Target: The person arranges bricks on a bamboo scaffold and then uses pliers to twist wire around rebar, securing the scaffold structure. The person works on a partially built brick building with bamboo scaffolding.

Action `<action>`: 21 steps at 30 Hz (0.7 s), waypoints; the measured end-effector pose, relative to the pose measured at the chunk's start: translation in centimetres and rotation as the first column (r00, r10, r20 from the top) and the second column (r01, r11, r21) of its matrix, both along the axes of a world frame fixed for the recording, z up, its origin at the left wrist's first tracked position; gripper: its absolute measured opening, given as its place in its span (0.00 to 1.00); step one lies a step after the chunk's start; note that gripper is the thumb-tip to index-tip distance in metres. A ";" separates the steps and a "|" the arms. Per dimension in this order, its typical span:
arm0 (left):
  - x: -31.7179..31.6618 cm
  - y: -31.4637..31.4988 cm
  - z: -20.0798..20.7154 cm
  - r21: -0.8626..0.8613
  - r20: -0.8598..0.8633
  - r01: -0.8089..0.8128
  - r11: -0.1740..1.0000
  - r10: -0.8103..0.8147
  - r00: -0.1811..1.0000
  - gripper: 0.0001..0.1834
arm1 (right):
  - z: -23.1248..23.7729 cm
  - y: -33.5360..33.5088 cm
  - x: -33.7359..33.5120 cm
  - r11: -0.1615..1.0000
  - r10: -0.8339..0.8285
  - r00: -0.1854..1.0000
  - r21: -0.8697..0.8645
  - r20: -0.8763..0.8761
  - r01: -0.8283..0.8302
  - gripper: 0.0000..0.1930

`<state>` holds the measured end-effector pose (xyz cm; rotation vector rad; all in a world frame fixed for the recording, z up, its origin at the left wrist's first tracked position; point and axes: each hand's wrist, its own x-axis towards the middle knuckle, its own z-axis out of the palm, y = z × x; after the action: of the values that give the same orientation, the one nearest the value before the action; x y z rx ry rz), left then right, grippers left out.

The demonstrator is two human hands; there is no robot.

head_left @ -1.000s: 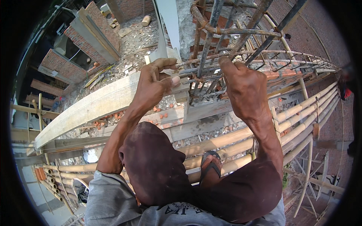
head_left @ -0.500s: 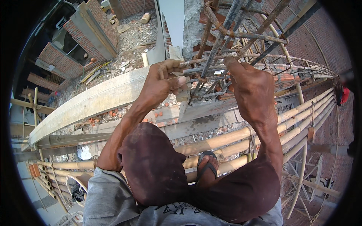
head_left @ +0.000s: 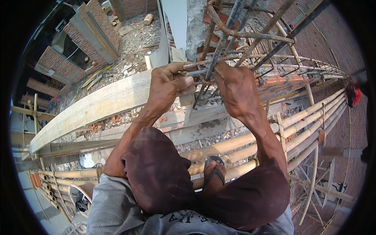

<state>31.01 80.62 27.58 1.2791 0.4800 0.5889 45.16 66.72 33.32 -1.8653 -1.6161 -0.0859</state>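
Note:
My left hand [head_left: 166,86] closes on the end of a rusty rebar [head_left: 201,63], fingers over the top and thumb below. Close to its right, my right hand [head_left: 239,92] makes a fist against the crossing of the lying bars and a slanted grey rebar [head_left: 222,45]. Whatever its fingers pinch is hidden behind the knuckles. A bent, rusty stirrup [head_left: 250,36], tied with wire to the slanted bars, stands above the right hand. The lying bars run on to the right as a long rebar cage [head_left: 309,64] over a brick ledge.
A long timber board [head_left: 94,100] reaches away to the left of my left hand. Bamboo poles [head_left: 225,147] form a scaffold under me, and my sandalled foot [head_left: 214,172] rests on them. Rubble [head_left: 137,39] covers the ground below. A brick wall [head_left: 333,47] rises at right.
My right hand has moved left along the bars, closer to the left hand, and its fist has turned. The left hand keeps its hold on the rebar end.

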 end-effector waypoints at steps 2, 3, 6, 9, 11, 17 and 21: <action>0.0 0.0 -0.2 -0.012 -0.083 -0.033 0.999 0.032 0.996 0.14 | -0.4 0.1 -0.3 0.998 -0.063 0.997 -0.015 -0.046 0.062 0.03; 0.0 0.0 -0.4 -0.013 -0.112 -0.053 0.999 0.051 0.992 0.12 | -0.6 0.0 -0.4 0.996 -0.086 0.994 -0.009 -0.070 0.086 0.05; 0.1 0.0 -0.6 0.068 -0.128 -0.054 0.996 0.062 0.990 0.09 | -0.7 -1.2 -0.9 0.990 -0.139 0.948 -0.033 -0.286 0.135 0.09; 0.1 -0.3 -0.2 0.116 -0.241 -0.011 0.993 0.039 0.970 0.08 | -1.3 -2.8 -1.7 0.993 -0.073 0.877 0.045 -0.474 0.107 0.11; -0.1 -0.7 0.5 0.019 -0.248 0.007 1.000 -0.002 0.969 0.09 | -2.6 -3.4 -2.6 0.992 0.016 0.879 0.120 -0.476 0.046 0.15; -0.9 -1.2 2.9 -0.364 -0.268 0.037 0.931 -0.143 0.953 0.15 | -7.7 -2.4 -4.2 0.961 0.074 0.979 0.276 -0.189 -0.019 0.24; -1.5 -1.8 2.6 -0.429 -0.133 0.109 0.896 -0.182 0.974 0.16 | -8.8 -2.5 -4.5 0.975 -0.021 0.997 0.218 -0.072 0.036 0.35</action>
<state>29.52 78.84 30.23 0.9427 0.6095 0.2288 40.61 64.18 24.53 -1.7038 -1.4698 -0.2020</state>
